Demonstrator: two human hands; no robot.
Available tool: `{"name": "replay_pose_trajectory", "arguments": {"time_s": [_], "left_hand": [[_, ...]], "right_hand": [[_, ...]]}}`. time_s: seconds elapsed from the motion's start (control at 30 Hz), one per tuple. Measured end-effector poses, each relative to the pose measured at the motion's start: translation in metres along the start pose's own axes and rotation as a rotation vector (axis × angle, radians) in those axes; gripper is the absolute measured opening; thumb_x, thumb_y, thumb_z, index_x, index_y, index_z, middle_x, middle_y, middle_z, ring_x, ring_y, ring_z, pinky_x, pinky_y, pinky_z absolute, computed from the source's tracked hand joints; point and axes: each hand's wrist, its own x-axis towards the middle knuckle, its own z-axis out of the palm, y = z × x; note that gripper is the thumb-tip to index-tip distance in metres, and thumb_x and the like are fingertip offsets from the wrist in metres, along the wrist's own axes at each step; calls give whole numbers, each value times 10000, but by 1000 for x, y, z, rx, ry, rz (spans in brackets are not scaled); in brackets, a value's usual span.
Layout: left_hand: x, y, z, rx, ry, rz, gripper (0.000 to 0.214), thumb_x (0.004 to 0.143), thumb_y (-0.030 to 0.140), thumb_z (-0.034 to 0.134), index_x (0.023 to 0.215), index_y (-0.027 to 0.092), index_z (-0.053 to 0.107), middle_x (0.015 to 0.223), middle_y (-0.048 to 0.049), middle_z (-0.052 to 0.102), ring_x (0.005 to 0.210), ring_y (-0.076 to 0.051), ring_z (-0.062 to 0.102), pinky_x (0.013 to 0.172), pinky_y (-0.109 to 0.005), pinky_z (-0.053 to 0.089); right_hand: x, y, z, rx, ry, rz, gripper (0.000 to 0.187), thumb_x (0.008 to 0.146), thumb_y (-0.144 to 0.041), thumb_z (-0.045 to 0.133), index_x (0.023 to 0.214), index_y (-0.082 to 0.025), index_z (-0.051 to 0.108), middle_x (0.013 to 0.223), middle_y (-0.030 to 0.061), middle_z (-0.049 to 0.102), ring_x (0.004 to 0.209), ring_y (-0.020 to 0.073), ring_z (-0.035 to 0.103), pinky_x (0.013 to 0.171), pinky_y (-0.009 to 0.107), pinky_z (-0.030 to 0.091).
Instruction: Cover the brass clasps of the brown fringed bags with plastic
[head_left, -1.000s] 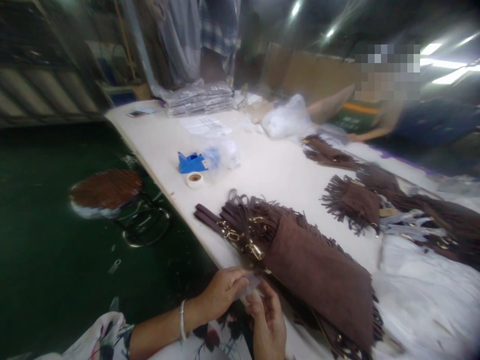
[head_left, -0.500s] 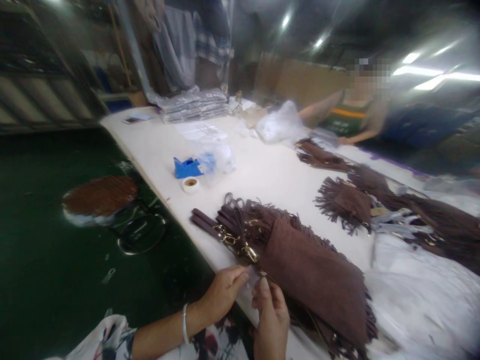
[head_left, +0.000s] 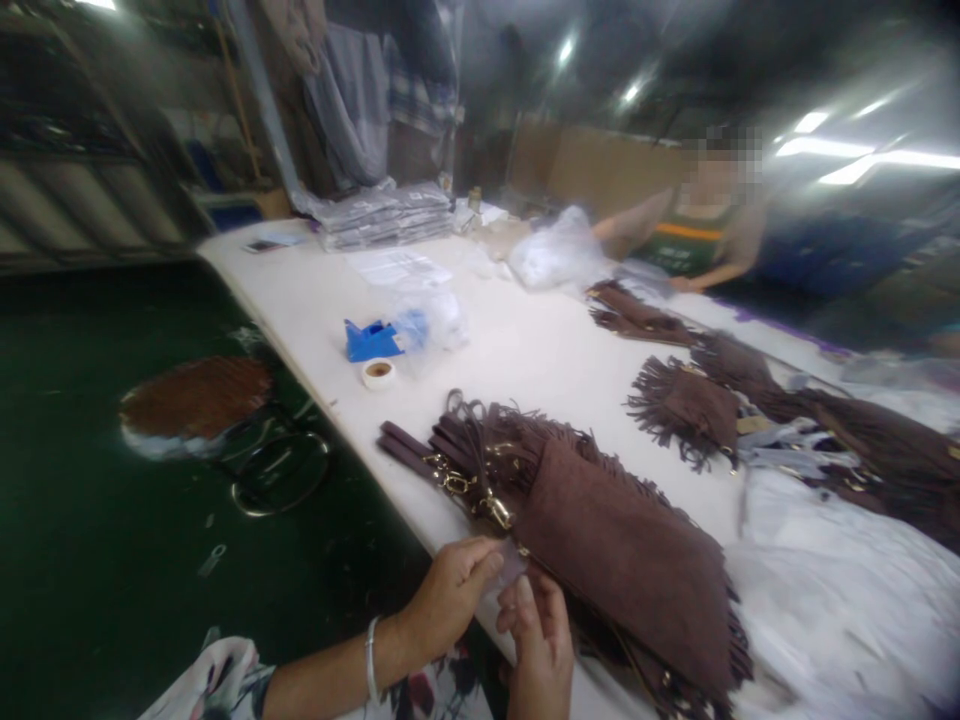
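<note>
My left hand (head_left: 450, 592), with a bracelet at its wrist, pinches a small translucent piece of plastic film (head_left: 512, 566) between thumb and fingers. Close on its right, my right hand (head_left: 538, 630) has its fingers curled together at the film's edge; whatever lies between those fingertips is hidden. Just beyond both hands lies a dark brown fringed bag (head_left: 622, 550) on a stack of similar ones. At its near left corner are a gold clasp (head_left: 496, 510) and a small zipper pull (head_left: 523, 551). Brown straps (head_left: 409, 447) with gold rings stick out to the left.
On the white table (head_left: 517, 350) are a tape roll (head_left: 379, 374), a blue wrapper (head_left: 371, 341) and packed stacks (head_left: 386, 215). More brown bags (head_left: 690, 405) and white plastic (head_left: 847, 600) lie right. A co-worker (head_left: 694, 240) is across; a stool (head_left: 199, 400) stands left.
My right fingertips have come away from the zipper pull, slightly down and toward me. The plastic film now shows plainly between my hands. The view has shifted slightly.
</note>
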Motion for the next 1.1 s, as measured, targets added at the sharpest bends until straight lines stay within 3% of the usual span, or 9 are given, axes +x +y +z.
{"name": "replay_pose_trajectory", "arguments": {"time_s": [0.1, 0.2, 0.3, 0.4, 0.57, 0.9, 1.1], "left_hand": [[0, -2, 5, -83, -11, -43, 430, 944, 510, 447, 875, 141, 657, 758, -46, 628, 668, -178, 566, 654, -262, 425], [1, -4, 6, -7, 49, 2, 391, 935, 477, 487, 845, 142, 666, 831, -56, 647, 803, -206, 580, 727, -261, 428], [1, -5, 5, 33, 65, 13, 342, 945, 422, 488, 870, 146, 675, 830, -45, 643, 833, -204, 571, 757, -260, 420], [0, -6, 5, 20, 67, -4, 290, 940, 379, 511, 900, 150, 685, 842, -35, 642, 829, -189, 566, 764, -256, 416], [2, -14, 6, -168, 71, -72, 286, 889, 392, 597, 1011, 150, 685, 910, -51, 673, 883, -202, 586, 799, -275, 432], [8, -10, 17, -484, 121, -275, 331, 726, 375, 766, 891, 112, 648, 763, -43, 643, 617, -128, 557, 605, -241, 399], [11, -6, 20, -504, 142, -268, 263, 710, 330, 760, 816, 129, 627, 698, -30, 630, 567, -121, 545, 567, -240, 387]], "right_hand": [[-3, 2, -2, -35, 5, -31, 560, 769, -605, 640, 1117, -168, 607, 736, 6, 638, 662, 165, 568, 630, 263, 432], [1, 6, -4, -77, 46, 6, 542, 742, -613, 667, 1059, -175, 637, 772, 18, 650, 753, 189, 601, 658, 260, 446], [8, 10, -5, -118, 68, 51, 522, 742, -621, 668, 1011, -174, 660, 746, 9, 633, 718, 176, 584, 640, 252, 443], [11, 10, -4, -141, 60, 8, 469, 776, -605, 646, 953, -172, 677, 698, -9, 598, 659, 149, 532, 626, 243, 431], [10, 9, -5, -161, 77, -43, 427, 795, -579, 636, 911, -171, 689, 692, -10, 590, 640, 140, 501, 616, 238, 421], [8, 2, -8, -100, 111, -27, 421, 768, -575, 667, 887, -171, 665, 618, -43, 539, 612, 125, 476, 603, 231, 403], [8, -2, -5, -61, 145, -18, 397, 764, -544, 690, 893, -170, 658, 643, -33, 574, 627, 130, 511, 616, 236, 428]]}}
